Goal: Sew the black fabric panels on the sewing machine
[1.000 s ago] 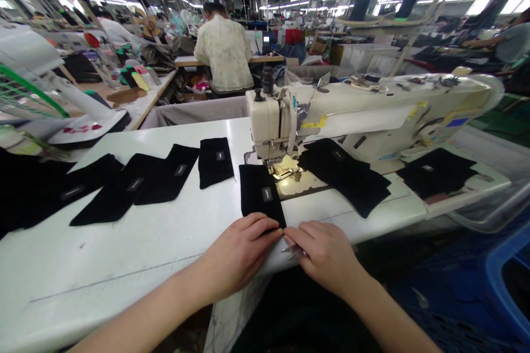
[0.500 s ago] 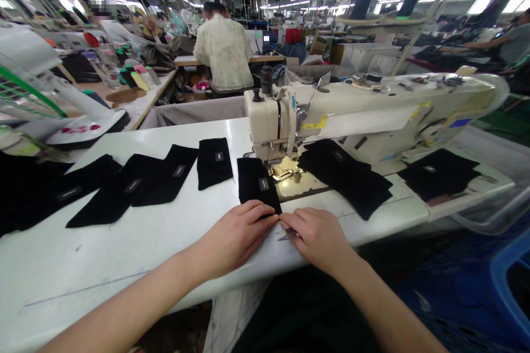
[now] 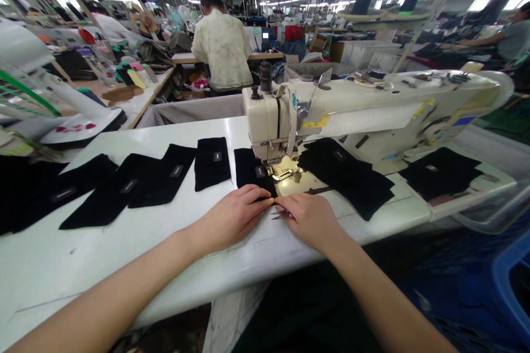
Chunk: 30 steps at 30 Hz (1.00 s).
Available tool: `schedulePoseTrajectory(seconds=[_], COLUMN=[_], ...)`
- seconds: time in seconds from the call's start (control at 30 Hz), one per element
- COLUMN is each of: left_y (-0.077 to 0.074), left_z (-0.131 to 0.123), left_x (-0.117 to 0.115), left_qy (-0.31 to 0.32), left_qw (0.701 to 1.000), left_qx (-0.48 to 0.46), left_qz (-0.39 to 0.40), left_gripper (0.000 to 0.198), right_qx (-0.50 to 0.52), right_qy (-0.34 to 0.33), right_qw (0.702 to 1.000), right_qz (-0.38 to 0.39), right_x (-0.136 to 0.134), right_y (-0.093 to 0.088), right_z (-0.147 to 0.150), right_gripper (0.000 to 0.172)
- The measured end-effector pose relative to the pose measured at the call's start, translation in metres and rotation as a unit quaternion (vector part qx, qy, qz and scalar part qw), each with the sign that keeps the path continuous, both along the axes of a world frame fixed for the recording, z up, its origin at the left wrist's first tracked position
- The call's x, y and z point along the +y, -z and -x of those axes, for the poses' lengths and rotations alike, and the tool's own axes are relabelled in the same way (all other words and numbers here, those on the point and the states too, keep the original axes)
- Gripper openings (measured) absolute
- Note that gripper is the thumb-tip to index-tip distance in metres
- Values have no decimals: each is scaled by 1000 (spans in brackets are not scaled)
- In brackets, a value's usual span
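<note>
A black fabric piece (image 3: 247,170) with a small dark label lies just left of the needle area of the sewing machine (image 3: 271,121). My left hand (image 3: 234,212) is closed, pinching the near edge of this piece between thumb and fingers. Right beside it, my right hand (image 3: 308,218) is closed too, its fingertips at the same corner of fabric. Thread snips (image 3: 278,216) are tucked in my right hand, their pointed metal blades sticking out to the left under the fingers. The hands' fingertips nearly touch, hiding the fabric corner.
To the left lie several labelled black pieces (image 3: 161,176) in an overlapping row. One stack (image 3: 343,171) sits right of the needle, another (image 3: 441,174) at the table's right end. A blue basket (image 3: 497,265) stands low right. A person (image 3: 221,47) sits ahead.
Both hands have moved forward, away from me, with the fabric piece, whose labelled part is now closer to the presser foot. The view has shifted slightly.
</note>
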<state>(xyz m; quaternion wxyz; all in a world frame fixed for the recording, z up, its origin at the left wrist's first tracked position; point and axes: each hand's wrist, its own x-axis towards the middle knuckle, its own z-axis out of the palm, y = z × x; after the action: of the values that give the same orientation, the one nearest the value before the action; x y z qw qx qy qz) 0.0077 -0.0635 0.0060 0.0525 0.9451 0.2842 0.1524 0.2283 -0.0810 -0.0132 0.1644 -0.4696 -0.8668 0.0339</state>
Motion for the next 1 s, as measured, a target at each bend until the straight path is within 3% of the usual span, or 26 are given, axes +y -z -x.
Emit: schedulePoseTrajectory(seconds=[1.0], left_y=[5], left_z=[12], left_x=[66], left_qy=[-18], left_qw=[1000], left_qx=[-7], left_qz=[-22], left_gripper=[36], right_qx=[29], right_qy=[17], right_qw=[999], right_qz=[-38], right_x=[-14], right_y=[2], right_z=[-5], right_gripper=[12])
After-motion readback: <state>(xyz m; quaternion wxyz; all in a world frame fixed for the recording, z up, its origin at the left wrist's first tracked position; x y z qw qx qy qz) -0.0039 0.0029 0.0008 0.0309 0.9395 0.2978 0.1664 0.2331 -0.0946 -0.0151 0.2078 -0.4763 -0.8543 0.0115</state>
